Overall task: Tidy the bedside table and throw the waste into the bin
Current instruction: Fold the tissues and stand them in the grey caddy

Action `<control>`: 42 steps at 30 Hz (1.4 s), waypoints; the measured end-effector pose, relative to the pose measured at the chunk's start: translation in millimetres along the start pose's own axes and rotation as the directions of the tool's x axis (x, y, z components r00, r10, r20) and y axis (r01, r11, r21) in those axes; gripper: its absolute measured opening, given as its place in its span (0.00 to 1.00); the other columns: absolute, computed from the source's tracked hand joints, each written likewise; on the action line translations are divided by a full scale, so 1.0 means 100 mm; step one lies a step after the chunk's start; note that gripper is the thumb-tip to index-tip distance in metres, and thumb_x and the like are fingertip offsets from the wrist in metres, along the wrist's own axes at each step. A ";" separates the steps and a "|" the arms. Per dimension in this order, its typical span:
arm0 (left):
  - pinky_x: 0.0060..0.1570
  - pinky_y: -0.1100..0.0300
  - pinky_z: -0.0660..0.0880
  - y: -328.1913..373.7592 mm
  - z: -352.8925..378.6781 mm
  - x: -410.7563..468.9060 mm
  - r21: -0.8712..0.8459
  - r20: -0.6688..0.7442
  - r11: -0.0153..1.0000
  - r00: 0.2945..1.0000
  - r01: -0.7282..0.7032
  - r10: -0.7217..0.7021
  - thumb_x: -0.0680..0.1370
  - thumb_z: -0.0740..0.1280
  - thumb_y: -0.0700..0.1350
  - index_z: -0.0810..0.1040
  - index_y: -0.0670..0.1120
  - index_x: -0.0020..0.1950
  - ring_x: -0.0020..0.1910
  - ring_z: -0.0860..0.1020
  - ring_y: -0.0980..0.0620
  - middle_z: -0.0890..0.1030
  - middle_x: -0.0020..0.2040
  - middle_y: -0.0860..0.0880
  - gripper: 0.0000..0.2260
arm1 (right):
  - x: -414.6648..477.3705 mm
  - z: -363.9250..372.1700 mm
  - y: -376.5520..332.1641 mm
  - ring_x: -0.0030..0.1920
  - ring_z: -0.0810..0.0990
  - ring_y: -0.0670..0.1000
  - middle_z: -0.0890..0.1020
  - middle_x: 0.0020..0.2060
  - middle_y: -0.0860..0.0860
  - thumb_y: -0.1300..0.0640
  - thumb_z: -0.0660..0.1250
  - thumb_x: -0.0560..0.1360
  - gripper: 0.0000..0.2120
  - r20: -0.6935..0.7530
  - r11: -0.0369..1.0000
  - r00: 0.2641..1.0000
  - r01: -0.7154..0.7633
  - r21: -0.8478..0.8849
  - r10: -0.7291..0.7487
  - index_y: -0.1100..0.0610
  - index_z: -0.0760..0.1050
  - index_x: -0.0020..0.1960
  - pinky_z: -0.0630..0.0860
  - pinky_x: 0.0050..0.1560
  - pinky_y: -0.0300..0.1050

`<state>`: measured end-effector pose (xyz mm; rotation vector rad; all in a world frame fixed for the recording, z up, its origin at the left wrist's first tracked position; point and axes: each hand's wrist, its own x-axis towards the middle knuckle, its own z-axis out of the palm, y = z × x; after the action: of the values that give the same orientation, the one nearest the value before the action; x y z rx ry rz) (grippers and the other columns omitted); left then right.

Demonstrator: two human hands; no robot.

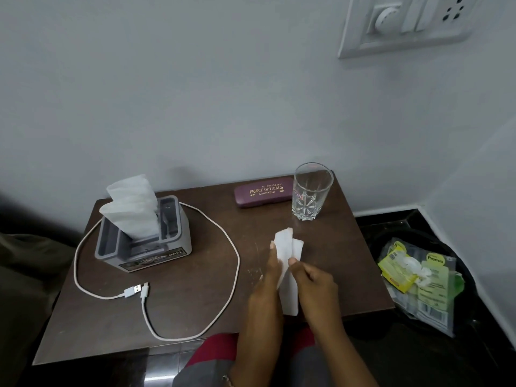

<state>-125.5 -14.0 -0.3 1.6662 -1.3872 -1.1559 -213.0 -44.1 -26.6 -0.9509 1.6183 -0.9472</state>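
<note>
Over the right half of the brown bedside table (195, 317), both my hands hold a white folded tissue (287, 247). My left hand (268, 277) lies along its left edge. My right hand (312, 280) pinches its right side between thumb and fingers. The tissue's lower end hangs between my wrists. On the floor to the right of the table stands a black bin (463, 280) with plastic wrappers and crumpled tissue in it.
A grey organiser (156, 247) with white tissues (134, 208) stands at the table's left. A white USB cable (231, 247) loops around it. A maroon spectacle case (262, 194) and an empty glass (311, 191) stand at the back, by the wall.
</note>
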 end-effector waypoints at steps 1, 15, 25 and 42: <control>0.65 0.67 0.66 -0.01 0.01 0.02 0.059 0.033 0.998 0.999 0.001 -0.002 0.74 0.58 0.62 0.35 0.73 0.65 0.64 0.69 0.64 0.62 0.64 0.65 0.33 | 0.00 0.01 0.00 0.34 0.79 0.43 0.82 0.29 0.46 0.51 0.66 0.75 0.13 -0.012 0.999 1.000 -0.024 0.026 0.024 0.51 0.81 0.33 0.72 0.35 0.35; 0.75 0.50 0.53 -0.23 0.01 -0.03 0.242 0.152 0.952 0.977 -0.187 0.153 0.76 0.55 0.40 0.42 0.54 0.76 0.71 0.51 0.73 0.52 0.59 0.79 0.33 | 0.02 0.04 0.05 0.44 0.84 0.51 0.86 0.42 0.54 0.59 0.69 0.74 0.05 -0.035 0.956 0.983 -0.169 0.240 0.183 0.58 0.82 0.47 0.80 0.45 0.44; 0.53 0.48 0.78 -0.11 -0.28 0.02 -0.780 0.159 0.540 0.934 0.317 -0.319 0.74 0.62 0.58 0.76 0.47 0.62 0.55 0.81 0.45 0.83 0.55 0.44 0.21 | -0.07 -0.08 -0.20 0.43 0.84 0.55 0.86 0.43 0.57 0.57 0.67 0.75 0.08 0.340 0.931 0.927 -0.255 0.263 0.158 0.61 0.80 0.48 0.80 0.44 0.48; 0.42 0.55 0.80 -0.01 -1.15 -0.10 -0.720 -0.183 0.694 0.962 0.010 -0.204 0.71 0.71 0.42 0.81 0.43 0.53 0.44 0.82 0.47 0.85 0.49 0.42 0.11 | -0.38 0.53 -0.60 0.46 0.85 0.52 0.87 0.44 0.52 0.62 0.71 0.71 0.10 0.711 0.999 0.702 -0.024 -0.045 0.049 0.57 0.81 0.51 0.81 0.45 0.42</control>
<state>-19.0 -8.5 44.8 1.2544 -0.5438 -1.2765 -145.3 -39.5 31.1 -1.1234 0.9712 -0.4180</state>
